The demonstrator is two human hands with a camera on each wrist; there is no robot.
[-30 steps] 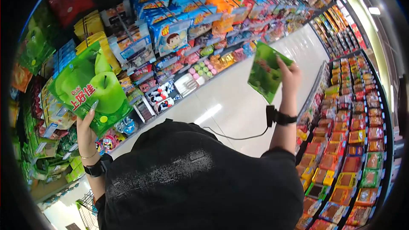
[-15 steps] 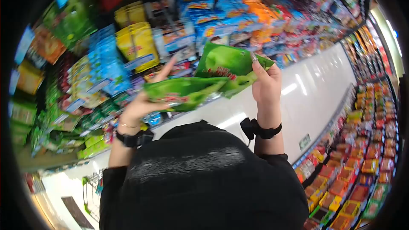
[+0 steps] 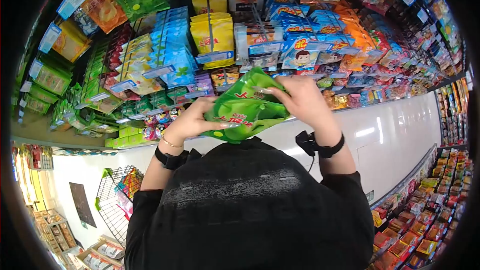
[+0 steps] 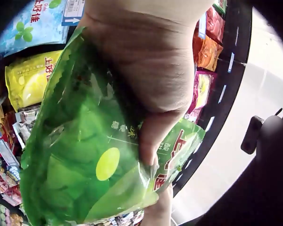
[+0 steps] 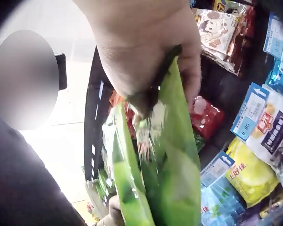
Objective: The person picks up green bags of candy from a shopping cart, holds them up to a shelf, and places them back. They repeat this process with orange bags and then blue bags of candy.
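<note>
Two green candy bags with apple pictures and red lettering are held together in front of the chest. The nearer bag (image 3: 235, 107) overlaps the farther bag (image 3: 256, 76). My left hand (image 3: 191, 121) grips the left side, its thumb laid across the front of the nearer bag. On the other side my right hand (image 3: 306, 101) pinches the bags' upper right edges between thumb and fingers. In the left wrist view the bag face (image 4: 75, 165) is puffed and wrinkled. From the right wrist, the bags (image 5: 179, 160) appear edge-on, side by side, with fingertips partly hidden between them.
Racks of hanging snack bags line the far side, among them yellow bags (image 3: 212, 32) and blue bags (image 3: 175, 50) with price tags. Low bins of packets (image 3: 420, 220) stand at the right. A wire shopping cart (image 3: 114, 200) with goods is at the lower left, on a pale floor.
The two bags, held apart in separate hands one second ago, have come together in front of the body. The head view has swung left, bringing the shopping cart further into sight.
</note>
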